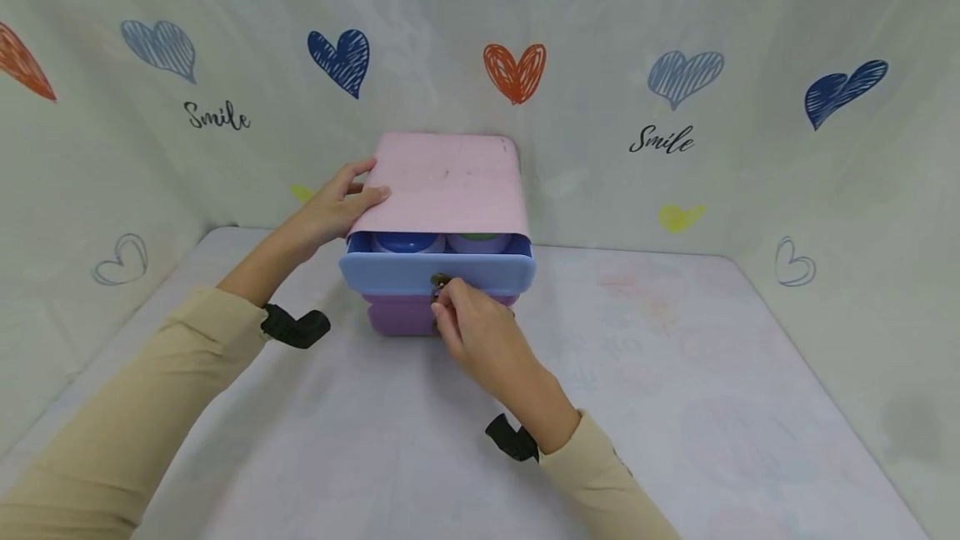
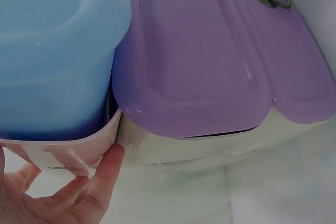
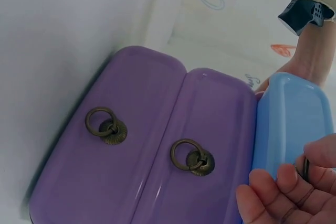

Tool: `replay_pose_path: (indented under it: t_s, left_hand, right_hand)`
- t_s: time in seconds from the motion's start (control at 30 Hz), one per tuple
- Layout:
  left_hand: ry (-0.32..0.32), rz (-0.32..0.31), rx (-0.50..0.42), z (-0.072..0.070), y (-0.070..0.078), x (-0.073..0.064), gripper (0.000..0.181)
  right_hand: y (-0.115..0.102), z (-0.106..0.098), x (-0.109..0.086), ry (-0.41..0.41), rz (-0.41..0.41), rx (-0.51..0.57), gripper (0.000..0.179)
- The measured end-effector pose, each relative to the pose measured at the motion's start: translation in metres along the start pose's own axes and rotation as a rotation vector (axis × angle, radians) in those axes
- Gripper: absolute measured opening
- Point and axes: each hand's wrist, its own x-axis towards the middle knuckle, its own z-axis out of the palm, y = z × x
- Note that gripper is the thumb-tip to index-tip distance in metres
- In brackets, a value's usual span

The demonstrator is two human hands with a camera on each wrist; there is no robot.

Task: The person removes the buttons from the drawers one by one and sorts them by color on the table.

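A small pink drawer chest stands at the back of the table. Its top blue drawer is pulled partly out and shows a blue round lid and a pale one inside. Two purple drawers below are closed, each with a brass ring pull. My right hand pinches the blue drawer's ring pull. My left hand rests flat against the chest's left side and top edge, its fingers straight.
A pale cloth covers the table and a backdrop with drawn hearts and "Smile" closes in the back and both sides. Black straps sit on both wrists.
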Motion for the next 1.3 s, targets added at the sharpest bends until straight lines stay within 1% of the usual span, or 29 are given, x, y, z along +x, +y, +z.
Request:
replay_pose_path:
  t_s: [0.17, 0.4, 0.73, 1.3]
  left_hand:
    - [-0.008, 0.005, 0.008, 0.0, 0.001, -0.001, 0.072]
    - [-0.006, 0.007, 0.027, -0.001, 0.002, 0.0, 0.072]
    - [0.009, -0.008, 0.067, 0.0, 0.003, 0.0, 0.072]
    - [0.015, 0.006, 0.073, 0.0, 0.001, 0.001, 0.07]
  right_hand:
    - [-0.002, 0.0, -0.001, 0.006, -0.01, -0.023, 0.008]
    - [-0.008, -0.003, -0.008, -0.003, -0.02, -0.032, 0.008]
    - [-0.015, -0.009, -0.015, -0.067, -0.005, -0.037, 0.009]
    - [-0.021, -0.017, -0.026, -0.106, -0.036, -0.019, 0.007]
